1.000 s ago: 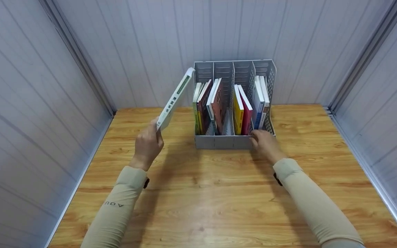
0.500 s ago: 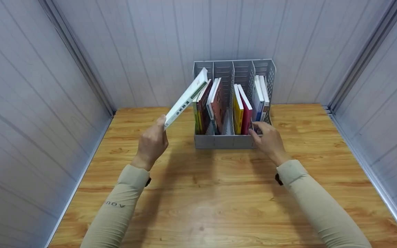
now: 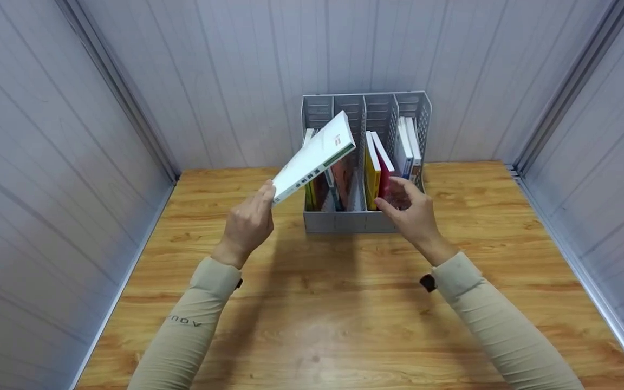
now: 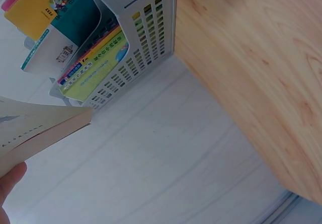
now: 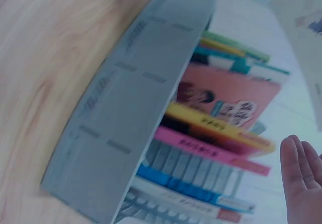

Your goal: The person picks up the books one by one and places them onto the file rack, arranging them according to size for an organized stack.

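Over the past second the white book (image 3: 314,157) in the left hand (image 3: 247,227) has swung from beside the grey file rack (image 3: 344,221) to a slant across the front of its left compartments, while the right hand (image 3: 410,212) has lifted off the rack's front lip and opened. The left hand pinches the book by its lower corner, fingers and thumb curled round the edge, so that the cover tilts up and to the right, its green-edged spine side facing the camera. The book hangs in the air above the wooden table (image 3: 344,314), its upper end in front of the books in the rack's two left slots. The right hand hovers just before the rack's right half, fingers spread and relaxed, holding nothing, its fingertips near the red book (image 3: 383,173) and the yellow book (image 3: 371,170) in the third slot. White and blue books (image 3: 409,149) stand in the far right slot. In the left wrist view the book's page edge (image 4: 43,133) shows above a fingertip, with the rack's perforated side wall (image 4: 136,58) behind. The right wrist view, blurred, shows the rack's front wall (image 5: 126,118) and the open fingers (image 5: 302,178) beside the rows of spines.
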A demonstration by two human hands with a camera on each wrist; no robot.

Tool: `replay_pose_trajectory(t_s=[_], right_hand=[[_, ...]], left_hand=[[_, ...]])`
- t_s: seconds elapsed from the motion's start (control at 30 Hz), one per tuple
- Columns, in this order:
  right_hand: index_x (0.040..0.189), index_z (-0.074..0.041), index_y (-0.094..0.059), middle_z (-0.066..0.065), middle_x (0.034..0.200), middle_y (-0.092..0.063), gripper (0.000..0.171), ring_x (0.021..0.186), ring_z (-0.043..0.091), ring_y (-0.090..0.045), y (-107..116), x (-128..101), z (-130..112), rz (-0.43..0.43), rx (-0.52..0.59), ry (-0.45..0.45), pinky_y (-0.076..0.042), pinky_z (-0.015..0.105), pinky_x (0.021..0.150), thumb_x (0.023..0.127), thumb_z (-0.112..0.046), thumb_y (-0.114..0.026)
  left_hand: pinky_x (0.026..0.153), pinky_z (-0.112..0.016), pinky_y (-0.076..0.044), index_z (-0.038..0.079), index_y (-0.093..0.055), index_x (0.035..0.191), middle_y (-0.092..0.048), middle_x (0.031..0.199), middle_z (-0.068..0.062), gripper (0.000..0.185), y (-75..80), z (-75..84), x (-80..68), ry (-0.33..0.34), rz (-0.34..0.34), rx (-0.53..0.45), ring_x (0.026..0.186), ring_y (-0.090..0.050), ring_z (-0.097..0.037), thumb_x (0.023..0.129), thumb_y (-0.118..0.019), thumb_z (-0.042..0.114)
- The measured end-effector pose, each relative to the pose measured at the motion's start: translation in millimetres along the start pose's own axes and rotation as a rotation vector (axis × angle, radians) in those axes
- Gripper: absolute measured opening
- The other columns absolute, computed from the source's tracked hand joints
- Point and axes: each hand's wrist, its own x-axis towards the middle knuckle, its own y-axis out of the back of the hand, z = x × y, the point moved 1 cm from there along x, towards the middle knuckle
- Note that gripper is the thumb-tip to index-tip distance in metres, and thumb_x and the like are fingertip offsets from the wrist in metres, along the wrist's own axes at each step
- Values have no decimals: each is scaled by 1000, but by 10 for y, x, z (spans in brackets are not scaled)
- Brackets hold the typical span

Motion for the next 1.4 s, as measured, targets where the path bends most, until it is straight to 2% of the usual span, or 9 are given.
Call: replay_pose_trajectory(t_s=[0.13, 0.43, 0.63, 0.73, 0.97, 1.1, 1.17, 1.27, 1.4], right_hand=[[145, 6, -59, 25, 124, -73, 59, 111, 40, -73, -54, -34, -162, -32, 104, -66, -59, 15, 88, 93, -5, -85], [163, 1, -40, 25, 148, -62, 77, 128, 39, -66, -150, -80, -371, -148, 340, -240, -61, 21, 97, 96, 0, -77], [164, 2, -35, 28, 151, -58, 76, 131, 36, -67, -183, -101, -424, -185, 482, -241, -63, 27, 97, 98, 0, -73], [164, -1, -36, 26, 151, -59, 79, 132, 35, -67, -190, -119, -447, -191, 555, -245, -63, 29, 98, 98, -8, -78], [167, 0, -26, 20, 150, -58, 116, 124, 13, -71, -243, -169, -462, -167, 709, -295, -60, 30, 106, 84, -37, -97], [165, 1, -27, 12, 145, -61, 120, 120, 9, -69, -282, -185, -489, -105, 802, -331, -58, 24, 104, 78, -37, -101], [161, 0, -33, 6, 135, -67, 109, 113, 10, -71, -294, -190, -507, -79, 878, -327, -60, 24, 99, 81, -31, -99], [151, -6, -48, 2, 120, -76, 74, 103, 13, -77, -300, -198, -523, -55, 985, -320, -64, 28, 91, 91, -20, -90], [138, -13, -60, 2, 112, -81, 35, 96, 16, -82, -291, -202, -539, -26, 1018, -331, -67, 32, 84, 104, -7, -69]], left_hand=[[63, -43, -67, -8, -65, 118, -80, 113, -24, 27, 6, 44, 37, -44, -19, 24, 88, -82, -38, 92, -69, -9], [66, -38, -67, -5, -70, 116, -82, 112, -22, 17, -28, 143, 99, -146, 14, 63, 85, -82, -33, 108, -55, 0], [64, -37, -67, -3, -71, 115, -82, 114, -20, 22, -48, 199, 121, -197, -1, 90, 87, -80, -31, 109, -50, 0], [62, -36, -66, -2, -71, 115, -81, 115, -18, 22, -54, 228, 125, -225, -18, 112, 88, -79, -30, 110, -49, 1], [63, -36, -67, -1, -68, 116, -80, 116, -17, 20, -74, 304, 144, -291, -42, 154, 87, -80, -30, 114, -49, 7], [68, -37, -68, 1, -68, 116, -80, 116, -17, 20, -100, 349, 146, -342, -36, 185, 87, -80, -31, 115, -50, 9], [68, -37, -68, 2, -68, 117, -80, 116, -16, 21, -109, 371, 149, -364, -37, 202, 88, -81, -31, 115, -49, 10], [69, -37, -68, 3, -68, 118, -80, 118, -15, 21, -112, 401, 153, -389, -43, 218, 90, -81, -31, 115, -48, 8], [71, -37, -68, 5, -67, 120, -80, 120, -14, 20, -115, 430, 165, -413, -49, 233, 92, -81, -31, 115, -48, 7]])
